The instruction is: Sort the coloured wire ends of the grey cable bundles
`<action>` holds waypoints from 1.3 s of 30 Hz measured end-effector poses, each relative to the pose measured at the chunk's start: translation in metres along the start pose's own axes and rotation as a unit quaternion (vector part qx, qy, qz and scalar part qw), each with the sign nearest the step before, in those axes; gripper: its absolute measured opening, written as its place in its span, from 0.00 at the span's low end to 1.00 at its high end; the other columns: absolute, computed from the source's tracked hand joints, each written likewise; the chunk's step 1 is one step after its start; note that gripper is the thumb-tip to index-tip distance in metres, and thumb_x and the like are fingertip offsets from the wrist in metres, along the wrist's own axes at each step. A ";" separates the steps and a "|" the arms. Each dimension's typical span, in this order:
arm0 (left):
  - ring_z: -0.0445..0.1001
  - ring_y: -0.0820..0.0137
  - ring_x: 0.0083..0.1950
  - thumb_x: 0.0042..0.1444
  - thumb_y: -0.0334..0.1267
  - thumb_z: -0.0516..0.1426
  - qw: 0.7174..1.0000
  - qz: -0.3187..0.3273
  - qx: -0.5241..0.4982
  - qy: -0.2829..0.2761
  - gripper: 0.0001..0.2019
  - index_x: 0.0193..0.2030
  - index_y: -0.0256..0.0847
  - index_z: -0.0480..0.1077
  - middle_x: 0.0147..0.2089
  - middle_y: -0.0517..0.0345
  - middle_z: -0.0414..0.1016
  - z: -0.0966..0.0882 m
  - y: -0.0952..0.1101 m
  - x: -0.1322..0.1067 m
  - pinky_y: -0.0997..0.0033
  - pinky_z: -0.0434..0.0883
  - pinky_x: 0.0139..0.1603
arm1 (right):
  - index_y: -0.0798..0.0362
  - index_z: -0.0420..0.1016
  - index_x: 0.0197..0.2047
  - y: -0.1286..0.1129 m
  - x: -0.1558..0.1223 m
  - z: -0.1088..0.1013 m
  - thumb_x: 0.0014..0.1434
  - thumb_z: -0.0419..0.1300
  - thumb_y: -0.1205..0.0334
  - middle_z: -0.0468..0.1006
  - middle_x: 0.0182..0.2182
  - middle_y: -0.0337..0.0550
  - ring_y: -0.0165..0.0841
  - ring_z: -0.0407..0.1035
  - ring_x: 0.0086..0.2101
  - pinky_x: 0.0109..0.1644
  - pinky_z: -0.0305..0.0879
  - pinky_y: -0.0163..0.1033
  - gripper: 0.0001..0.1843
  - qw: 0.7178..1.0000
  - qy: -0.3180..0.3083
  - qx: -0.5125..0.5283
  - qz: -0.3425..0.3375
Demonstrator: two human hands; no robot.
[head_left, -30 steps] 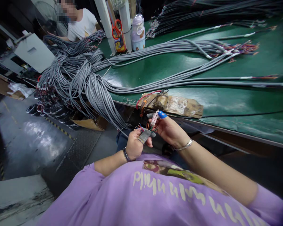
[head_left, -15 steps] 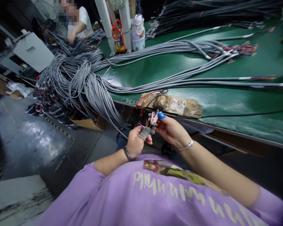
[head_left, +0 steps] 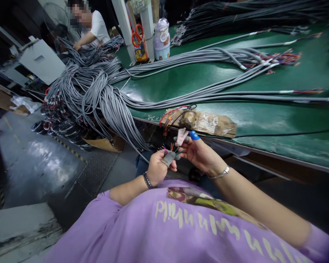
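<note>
My left hand (head_left: 157,170) is closed in front of my body, with grey covers on its finger and thumb tips. It pinches a cable end, from which thin coloured wires (head_left: 171,147) fan upward; the cable below is mostly hidden by the hand. Just to the right, my right hand (head_left: 204,156) holds a small pale pink clip-like tool (head_left: 182,136) between its fingers and thumb. A blue finger cot (head_left: 194,135) covers that thumb. The tool's tip is blurred, close above a green wire; whether it touches cannot be made out.
A wooden block (head_left: 208,123) with red and black leads lies at the edge of the green table (head_left: 285,122). Grey cables (head_left: 109,98) spread across the table and hang over its left side. Behind stand a lilac bottle (head_left: 162,40) and red-handled scissors (head_left: 137,34). A co-worker (head_left: 98,27) handles cables.
My right hand has shifted slightly right, its thumb a little farther from the wires, and the pink tool has turned. My left hand keeps its grip on the cable end.
</note>
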State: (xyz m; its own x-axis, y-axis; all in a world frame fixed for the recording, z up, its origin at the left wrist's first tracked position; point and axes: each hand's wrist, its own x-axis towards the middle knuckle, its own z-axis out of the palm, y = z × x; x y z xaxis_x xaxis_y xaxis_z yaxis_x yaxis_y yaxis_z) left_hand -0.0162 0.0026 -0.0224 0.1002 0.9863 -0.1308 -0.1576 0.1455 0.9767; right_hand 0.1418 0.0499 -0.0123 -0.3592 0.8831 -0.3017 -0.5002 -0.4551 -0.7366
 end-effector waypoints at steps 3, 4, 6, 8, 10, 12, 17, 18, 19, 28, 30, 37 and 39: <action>0.68 0.77 0.20 0.51 0.57 0.61 1.000 0.008 0.018 -0.001 0.22 0.28 0.36 0.69 0.21 0.61 0.71 -0.004 -0.003 -0.002 0.75 0.69 0.24 | 0.52 0.77 0.32 0.002 -0.009 -0.003 0.44 0.66 0.33 0.77 0.29 0.43 0.30 0.68 0.26 0.31 0.68 0.36 0.29 0.998 -0.030 -0.047 0.015; 0.68 0.77 0.20 0.51 0.57 0.61 1.000 0.012 0.025 -0.001 0.22 0.27 0.36 0.68 0.21 0.61 0.71 -0.005 -0.003 -0.002 0.75 0.69 0.24 | 0.52 0.77 0.31 0.003 -0.013 -0.003 0.42 0.68 0.35 0.76 0.27 0.41 0.29 0.66 0.25 0.30 0.66 0.35 0.28 0.997 -0.033 -0.073 0.008; 0.68 0.76 0.21 0.52 0.57 0.61 0.999 0.020 0.043 -0.002 0.22 0.27 0.37 0.69 0.21 0.60 0.71 -0.005 -0.002 -0.002 0.75 0.69 0.25 | 0.53 0.77 0.28 0.007 -0.020 -0.001 0.40 0.73 0.41 0.73 0.24 0.38 0.27 0.62 0.24 0.28 0.61 0.34 0.24 0.990 -0.015 -0.135 -0.029; 0.69 0.76 0.21 0.52 0.58 0.60 0.997 0.028 0.065 -0.006 0.23 0.25 0.37 0.69 0.21 0.60 0.71 -0.005 0.000 -0.002 0.75 0.69 0.26 | 0.53 0.77 0.28 0.011 -0.024 0.002 0.41 0.73 0.47 0.72 0.23 0.36 0.26 0.59 0.23 0.26 0.57 0.33 0.19 0.979 0.017 -0.190 -0.076; 0.71 0.75 0.23 0.53 0.59 0.59 0.995 0.034 0.093 -0.023 0.24 0.24 0.37 0.69 0.21 0.58 0.72 -0.004 0.003 -0.002 0.74 0.70 0.28 | 0.52 0.77 0.29 0.013 -0.026 0.006 0.44 0.72 0.47 0.71 0.22 0.36 0.27 0.57 0.23 0.26 0.55 0.34 0.17 0.968 0.037 -0.221 -0.109; 0.72 0.73 0.24 0.53 0.59 0.58 0.990 0.034 0.121 -0.063 0.25 0.23 0.36 0.70 0.22 0.56 0.73 -0.004 0.006 -0.001 0.73 0.70 0.30 | 0.52 0.77 0.28 0.011 -0.027 0.009 0.45 0.71 0.47 0.72 0.22 0.36 0.28 0.59 0.23 0.28 0.58 0.35 0.17 0.963 0.031 -0.236 -0.127; 0.72 0.71 0.25 0.53 0.61 0.57 0.978 0.023 0.157 -0.133 0.26 0.24 0.36 0.73 0.23 0.53 0.75 -0.007 0.010 -0.001 0.71 0.70 0.31 | 0.50 0.76 0.27 0.004 -0.027 0.015 0.47 0.70 0.47 0.75 0.23 0.39 0.32 0.66 0.25 0.34 0.65 0.39 0.15 0.954 -0.032 -0.266 -0.132; 0.72 0.71 0.26 0.53 0.61 0.57 0.979 0.029 0.156 -0.129 0.26 0.23 0.36 0.73 0.23 0.53 0.76 -0.007 0.011 -0.001 0.71 0.70 0.32 | 0.50 0.76 0.27 0.003 -0.027 0.015 0.48 0.69 0.47 0.75 0.23 0.39 0.33 0.66 0.25 0.34 0.65 0.39 0.16 0.953 -0.035 -0.270 -0.132; 0.73 0.71 0.26 0.53 0.61 0.57 0.980 0.034 0.152 -0.123 0.26 0.23 0.36 0.73 0.23 0.52 0.76 -0.007 0.012 -0.001 0.71 0.71 0.33 | 0.50 0.76 0.26 0.003 -0.027 0.014 0.48 0.69 0.47 0.75 0.23 0.39 0.33 0.66 0.25 0.34 0.65 0.39 0.16 0.952 -0.033 -0.273 -0.134; 0.74 0.71 0.26 0.54 0.58 0.59 0.996 0.012 0.073 -0.045 0.24 0.24 0.36 0.72 0.23 0.54 0.76 -0.004 0.007 -0.001 0.71 0.72 0.33 | 0.52 0.74 0.25 0.003 -0.026 0.006 0.45 0.70 0.44 0.71 0.21 0.36 0.28 0.58 0.22 0.28 0.59 0.36 0.19 0.952 0.027 -0.275 -0.134; 0.74 0.72 0.25 0.53 0.57 0.60 0.998 0.016 0.060 -0.032 0.23 0.25 0.36 0.72 0.23 0.55 0.75 -0.004 0.004 -0.001 0.72 0.72 0.32 | 0.52 0.74 0.25 0.003 -0.027 0.006 0.45 0.70 0.44 0.71 0.21 0.36 0.27 0.58 0.22 0.28 0.58 0.36 0.19 0.953 0.031 -0.270 -0.133; 0.71 0.74 0.23 0.52 0.57 0.61 0.998 0.023 0.043 -0.032 0.22 0.26 0.36 0.71 0.22 0.59 0.72 -0.008 0.001 -0.001 0.73 0.71 0.28 | 0.52 0.73 0.23 0.008 -0.020 -0.002 0.47 0.69 0.44 0.66 0.19 0.36 0.27 0.56 0.21 0.26 0.57 0.36 0.20 0.980 0.011 -0.178 -0.085; 0.70 0.74 0.22 0.52 0.56 0.61 0.999 0.017 0.019 -0.043 0.21 0.30 0.36 0.73 0.22 0.60 0.72 -0.007 0.003 -0.001 0.73 0.70 0.26 | 0.52 0.73 0.25 0.008 -0.014 -0.006 0.48 0.66 0.39 0.67 0.20 0.36 0.27 0.55 0.20 0.25 0.57 0.36 0.23 0.991 0.016 -0.112 -0.068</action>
State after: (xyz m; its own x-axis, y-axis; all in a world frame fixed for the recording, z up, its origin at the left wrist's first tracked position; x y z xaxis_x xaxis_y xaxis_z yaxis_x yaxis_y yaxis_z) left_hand -0.0241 0.0021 -0.0211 0.1800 0.9800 -0.0844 -0.1256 0.1080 0.9862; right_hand 0.1476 0.0347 -0.0174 -0.2736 0.9394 -0.2066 -0.3543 -0.2982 -0.8863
